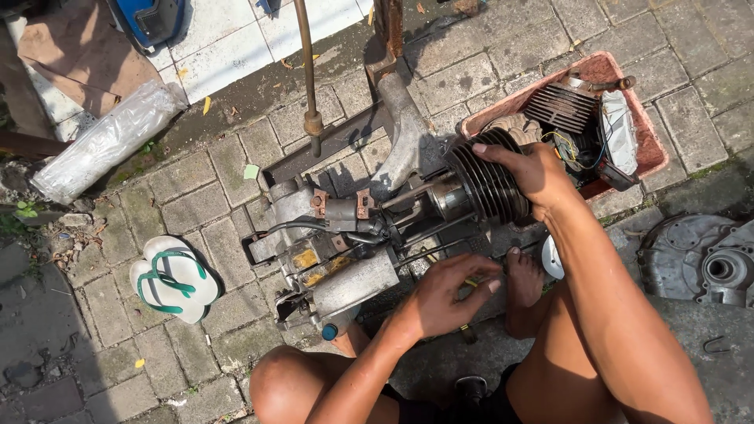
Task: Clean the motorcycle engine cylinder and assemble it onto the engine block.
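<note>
Two bare hands work on a small engine point(338, 251) that lies on its side on the grey paving stones point(196, 204), between the person's knees. The right hand point(530, 177) is wrapped over the black finned cylinder point(487, 184), fingers curled across the fins and gripping it where it sits on the long studs at the engine's end, the shiny piston point(452, 200) showing just inside it. The left hand point(444, 294) hovers lower down, beside the engine case, with fingers bent and thumb and forefinger pinched together on something too small to make out. The person's bare foot point(522, 279) rests on the ground just beside that hand. Behind the cylinder stands a faded red plastic tray point(652, 149) holding another finned part, wires and a crumpled silvery bag. To the far right a grey metal engine cover point(703, 263) lies flat on the stones. A rusty rod point(308, 71) and a pale metal frame arm point(408, 133) reach down toward the engine from above. Well apart on the left lies a pair of white sandals with green straps point(174, 279), and farther up left a rolled clear plastic bundle point(106, 141) rests near the white tiles point(236, 39).
</note>
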